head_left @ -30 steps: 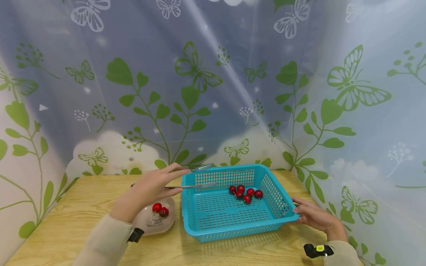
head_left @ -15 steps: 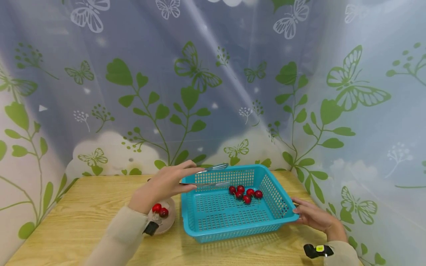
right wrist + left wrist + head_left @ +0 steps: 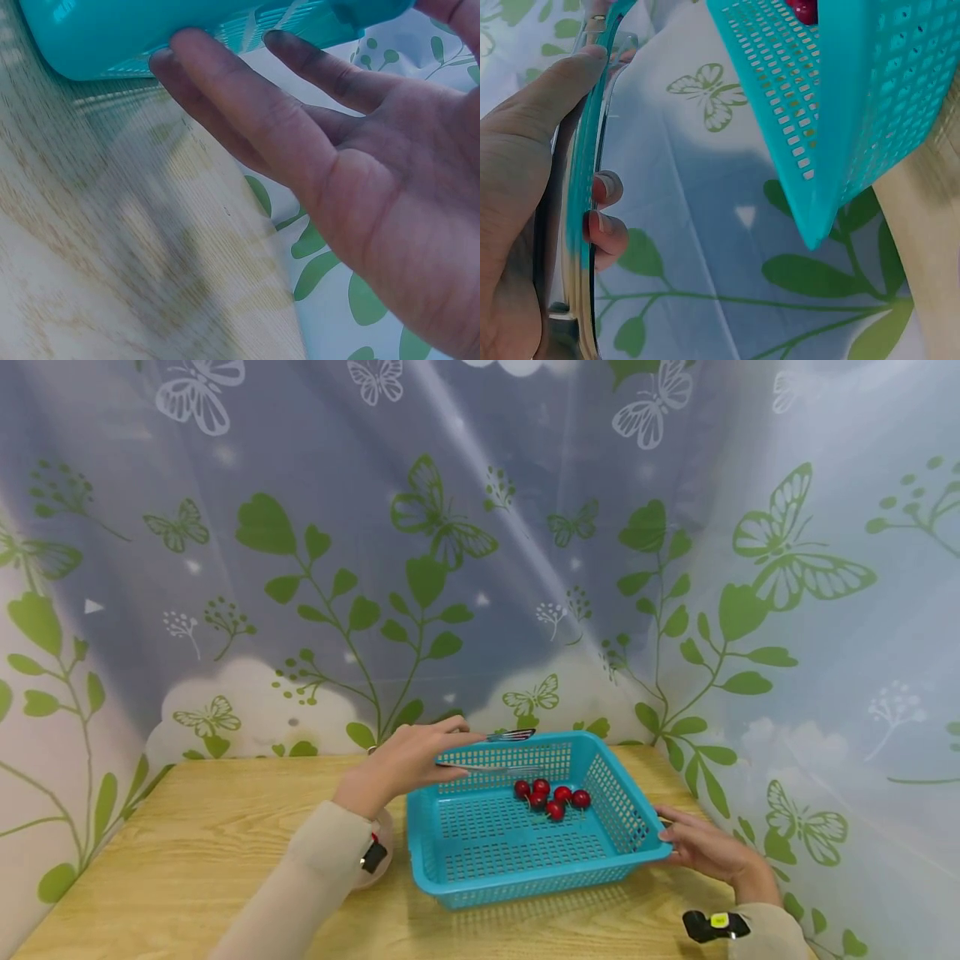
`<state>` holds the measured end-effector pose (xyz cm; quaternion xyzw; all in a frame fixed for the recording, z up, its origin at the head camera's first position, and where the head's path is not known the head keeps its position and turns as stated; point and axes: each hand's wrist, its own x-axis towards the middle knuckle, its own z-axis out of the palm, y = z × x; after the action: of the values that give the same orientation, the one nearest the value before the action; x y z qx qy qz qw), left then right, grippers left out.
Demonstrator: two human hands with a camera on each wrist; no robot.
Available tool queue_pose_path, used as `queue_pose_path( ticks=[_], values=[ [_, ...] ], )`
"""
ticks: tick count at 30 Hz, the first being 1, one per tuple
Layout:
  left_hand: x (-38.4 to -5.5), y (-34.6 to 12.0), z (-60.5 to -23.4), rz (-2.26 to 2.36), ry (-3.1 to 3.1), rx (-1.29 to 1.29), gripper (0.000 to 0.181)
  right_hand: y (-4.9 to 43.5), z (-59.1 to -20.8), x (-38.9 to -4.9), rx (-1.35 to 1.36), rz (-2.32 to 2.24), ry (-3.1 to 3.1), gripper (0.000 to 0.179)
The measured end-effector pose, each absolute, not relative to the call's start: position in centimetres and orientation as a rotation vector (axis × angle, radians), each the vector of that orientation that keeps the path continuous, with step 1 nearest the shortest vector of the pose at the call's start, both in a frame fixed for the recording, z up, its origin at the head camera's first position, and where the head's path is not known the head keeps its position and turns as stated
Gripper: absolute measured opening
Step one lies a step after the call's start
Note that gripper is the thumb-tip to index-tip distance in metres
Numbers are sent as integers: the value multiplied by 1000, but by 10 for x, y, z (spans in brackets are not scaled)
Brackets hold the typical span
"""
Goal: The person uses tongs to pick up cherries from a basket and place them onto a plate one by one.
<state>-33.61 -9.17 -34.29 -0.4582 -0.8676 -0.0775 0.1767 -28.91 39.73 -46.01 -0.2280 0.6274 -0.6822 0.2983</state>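
My left hand (image 3: 411,762) grips metal tongs (image 3: 512,735), thumb on one arm and fingers on the other. The tongs' ends stand apart above the left back part of a turquoise plastic basket (image 3: 547,874), with nothing between them. Several dark red cherries (image 3: 537,801) lie together in the basket's right half. At the basket's right end, my right hand (image 3: 701,843) holds the rim, its thumb at the top edge and its fingers against the outside. The right wrist view shows these fingers stretched along the basket's underside (image 3: 112,37).
A small pale plate (image 3: 381,868) sits left of the basket, mostly hidden under my left wrist; a bit of red shows there. All stands on a wooden table (image 3: 225,827). A patterned curtain (image 3: 337,568) hangs behind and at the sides.
My left hand has moved right with the tongs, bringing their ends from the basket's left edge to over its inside. The sleeve now covers more of the plate. My right hand stays put.
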Motion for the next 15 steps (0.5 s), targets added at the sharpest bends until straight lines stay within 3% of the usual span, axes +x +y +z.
queue_pose_path(
  ticks=[15],
  values=[
    [-348, -52, -349, -212, -2469, -1332, 52, 396, -460, -288, -614, -1809, 1681, 79]
  ],
)
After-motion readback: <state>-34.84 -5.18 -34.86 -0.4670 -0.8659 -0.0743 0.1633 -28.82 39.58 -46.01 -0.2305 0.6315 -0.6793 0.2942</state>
